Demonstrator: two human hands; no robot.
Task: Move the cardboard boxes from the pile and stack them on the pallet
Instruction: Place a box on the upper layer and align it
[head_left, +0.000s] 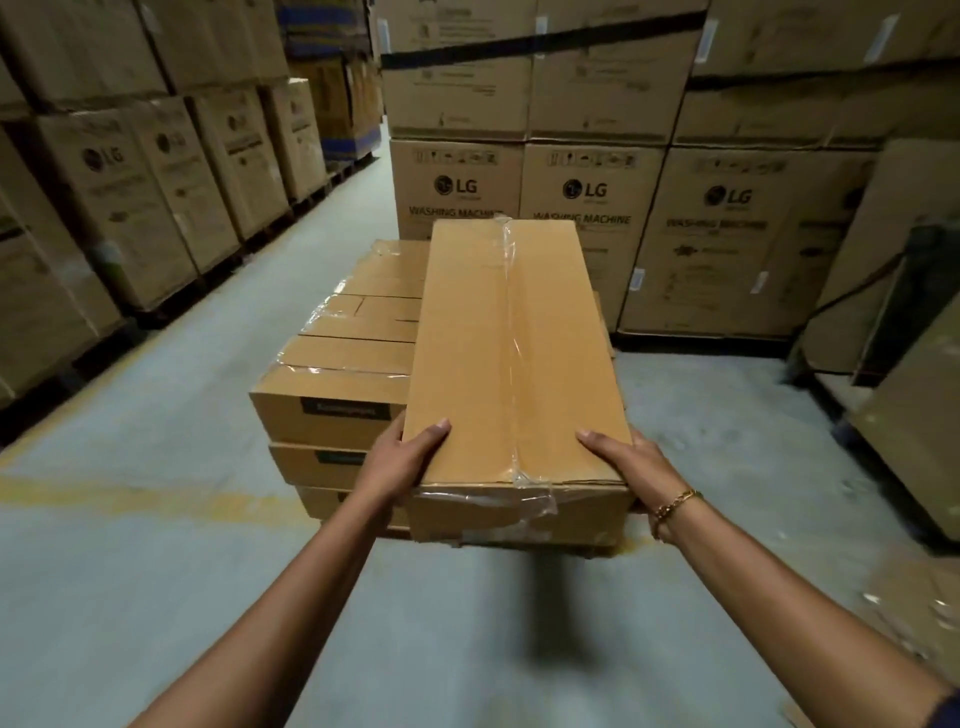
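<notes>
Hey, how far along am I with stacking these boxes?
Done: stacked boxes stand at least three layers high ahead. In hand: your left hand and right hand grip the near end of a long taped box over the stack's right side. Left: setting it down; the source pile is out of view, so the remainder is unknown.

Floor aisle (156, 519) open left — washing-machine cartons (587, 208) block ahead

"LG" and "WASHING MACHINE" on the large stacked cartons (587, 208) behind

lg washing machine cartons (589, 208) flank concrete floor (156, 571)
</notes>
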